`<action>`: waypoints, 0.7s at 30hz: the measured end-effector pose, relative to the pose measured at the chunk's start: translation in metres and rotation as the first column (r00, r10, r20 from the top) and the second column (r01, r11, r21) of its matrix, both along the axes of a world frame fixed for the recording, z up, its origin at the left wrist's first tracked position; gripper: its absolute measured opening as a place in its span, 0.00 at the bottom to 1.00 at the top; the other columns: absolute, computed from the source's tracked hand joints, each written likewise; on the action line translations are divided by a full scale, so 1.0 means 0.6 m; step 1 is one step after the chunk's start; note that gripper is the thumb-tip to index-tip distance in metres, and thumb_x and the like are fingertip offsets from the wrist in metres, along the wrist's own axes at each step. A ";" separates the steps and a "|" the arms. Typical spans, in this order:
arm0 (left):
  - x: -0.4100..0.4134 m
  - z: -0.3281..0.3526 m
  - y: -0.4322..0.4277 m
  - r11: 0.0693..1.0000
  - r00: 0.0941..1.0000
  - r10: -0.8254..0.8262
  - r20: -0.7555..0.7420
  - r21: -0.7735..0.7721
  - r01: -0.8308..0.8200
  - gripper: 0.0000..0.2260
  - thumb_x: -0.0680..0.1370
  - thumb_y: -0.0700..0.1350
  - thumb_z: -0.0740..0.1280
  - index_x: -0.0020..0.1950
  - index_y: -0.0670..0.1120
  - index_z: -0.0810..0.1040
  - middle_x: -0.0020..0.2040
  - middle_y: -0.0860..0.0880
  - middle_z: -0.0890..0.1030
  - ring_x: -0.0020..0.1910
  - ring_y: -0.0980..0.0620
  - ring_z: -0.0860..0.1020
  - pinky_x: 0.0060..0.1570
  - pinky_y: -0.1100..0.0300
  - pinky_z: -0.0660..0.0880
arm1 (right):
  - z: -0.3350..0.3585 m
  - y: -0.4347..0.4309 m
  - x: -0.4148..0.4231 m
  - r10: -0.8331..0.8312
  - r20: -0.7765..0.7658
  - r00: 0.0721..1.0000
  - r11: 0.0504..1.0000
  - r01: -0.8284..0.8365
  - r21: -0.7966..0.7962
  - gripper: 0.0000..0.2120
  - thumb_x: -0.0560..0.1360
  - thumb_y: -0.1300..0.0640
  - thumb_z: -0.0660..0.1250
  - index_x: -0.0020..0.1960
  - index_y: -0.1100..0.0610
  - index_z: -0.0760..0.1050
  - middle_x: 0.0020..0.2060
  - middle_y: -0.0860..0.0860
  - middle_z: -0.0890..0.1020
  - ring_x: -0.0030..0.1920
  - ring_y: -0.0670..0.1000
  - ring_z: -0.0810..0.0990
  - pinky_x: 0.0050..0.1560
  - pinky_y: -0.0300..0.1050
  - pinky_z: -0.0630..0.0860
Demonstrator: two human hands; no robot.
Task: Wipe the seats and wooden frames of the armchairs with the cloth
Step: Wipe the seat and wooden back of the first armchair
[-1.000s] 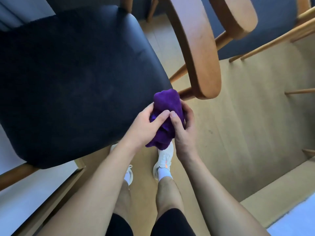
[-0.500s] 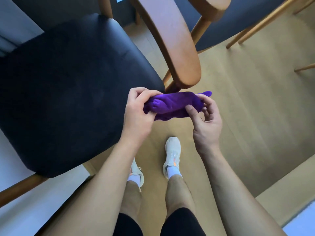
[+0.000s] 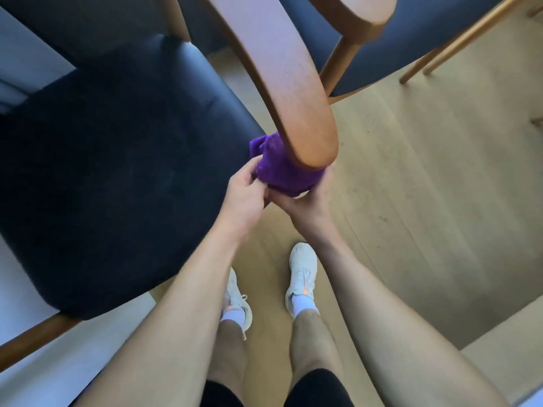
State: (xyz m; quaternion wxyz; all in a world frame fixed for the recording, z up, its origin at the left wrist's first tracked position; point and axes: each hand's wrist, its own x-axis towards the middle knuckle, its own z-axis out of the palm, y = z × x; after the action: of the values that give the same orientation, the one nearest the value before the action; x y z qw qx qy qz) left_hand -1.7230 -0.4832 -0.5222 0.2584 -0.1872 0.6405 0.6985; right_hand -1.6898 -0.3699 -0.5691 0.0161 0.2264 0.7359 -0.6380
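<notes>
A bunched purple cloth (image 3: 282, 174) sits just under the rounded front end of the near armchair's wooden armrest (image 3: 293, 92). My left hand (image 3: 246, 195) pinches the cloth's left side. My right hand (image 3: 308, 201) cups it from below and from the right, its fingertips hidden behind the armrest end. The armchair's black padded seat (image 3: 117, 160) fills the left half of the view. Part of the cloth is hidden behind the armrest.
A second armchair with a dark blue seat (image 3: 411, 33) and its own wooden armrest (image 3: 352, 10) stands at the upper right, its thin legs (image 3: 440, 51) on the light wood floor (image 3: 426, 186). My white shoes (image 3: 302, 274) stand below my hands. A pale surface (image 3: 35, 371) lies at bottom left.
The cloth was held out lengthwise between both hands in front of the armrest; now it is bunched up and lifted to just under the armrest's front end, with both hands close together.
</notes>
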 end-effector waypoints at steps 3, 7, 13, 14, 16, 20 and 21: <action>-0.012 0.006 -0.027 0.985 0.992 -0.122 -0.037 -0.125 0.117 0.18 0.80 0.30 0.56 0.59 0.45 0.81 0.46 0.54 0.85 0.46 0.60 0.82 0.50 0.65 0.77 | -0.023 0.018 -0.037 -0.045 0.158 0.986 0.997 0.053 -0.048 0.31 0.59 0.54 0.79 0.57 0.66 0.74 0.44 0.55 0.81 0.40 0.55 0.81 0.35 0.48 0.78; 0.013 -0.045 -0.084 0.594 0.930 -0.360 -0.081 -0.788 0.161 0.19 0.81 0.41 0.60 0.72 0.49 0.72 0.74 0.50 0.69 0.74 0.52 0.65 0.72 0.49 0.65 | 0.023 0.015 -0.022 -0.105 0.102 0.989 0.989 0.093 0.111 0.28 0.58 0.53 0.79 0.56 0.49 0.75 0.44 0.44 0.83 0.45 0.55 0.84 0.38 0.49 0.79; 0.063 -0.106 -0.111 0.201 0.818 -0.559 0.136 -0.935 0.293 0.27 0.81 0.48 0.64 0.79 0.51 0.60 0.81 0.47 0.52 0.79 0.39 0.52 0.72 0.38 0.60 | 0.021 -0.001 -0.021 -0.190 -0.088 0.978 0.970 0.201 0.138 0.34 0.59 0.54 0.82 0.61 0.50 0.72 0.54 0.51 0.81 0.52 0.48 0.80 0.53 0.50 0.79; 0.062 -0.108 -0.111 0.199 0.822 -0.555 0.127 -0.939 0.280 0.27 0.81 0.48 0.64 0.79 0.51 0.61 0.81 0.47 0.54 0.79 0.39 0.53 0.71 0.38 0.61 | 0.003 -0.002 -0.027 -0.213 -0.067 0.975 0.962 0.221 0.159 0.35 0.58 0.51 0.81 0.61 0.57 0.74 0.52 0.53 0.81 0.49 0.45 0.79 0.51 0.49 0.79; 0.060 -0.108 -0.110 0.190 0.826 -0.548 0.131 -0.943 0.275 0.27 0.81 0.48 0.64 0.79 0.50 0.61 0.81 0.47 0.54 0.79 0.39 0.53 0.71 0.38 0.61 | -0.034 0.000 -0.039 -0.227 -0.003 0.974 0.956 0.224 0.192 0.36 0.57 0.50 0.80 0.58 0.66 0.75 0.47 0.52 0.81 0.43 0.40 0.76 0.47 0.40 0.76; 0.058 -0.098 -0.106 0.201 0.823 -0.549 0.147 -0.932 0.301 0.27 0.83 0.48 0.62 0.80 0.51 0.57 0.81 0.48 0.51 0.79 0.40 0.50 0.73 0.40 0.58 | -0.074 0.004 -0.038 -0.176 0.184 0.967 0.971 0.140 0.193 0.26 0.61 0.53 0.75 0.55 0.65 0.77 0.44 0.49 0.80 0.41 0.43 0.74 0.43 0.39 0.74; 0.056 -0.096 -0.107 0.210 0.820 -0.552 0.152 -0.926 0.313 0.27 0.83 0.48 0.62 0.80 0.52 0.56 0.82 0.49 0.49 0.80 0.41 0.49 0.74 0.41 0.57 | -0.070 0.003 -0.037 -0.150 0.234 0.960 0.978 0.110 0.178 0.26 0.60 0.51 0.73 0.54 0.64 0.77 0.43 0.50 0.81 0.40 0.45 0.75 0.40 0.41 0.74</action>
State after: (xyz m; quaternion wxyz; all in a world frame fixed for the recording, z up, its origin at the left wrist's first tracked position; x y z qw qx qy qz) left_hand -1.6894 -0.5476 -0.5796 0.2221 -0.0358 0.9663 0.1256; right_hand -1.7118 -0.3682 -0.6110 0.0467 0.3525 0.7615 -0.5419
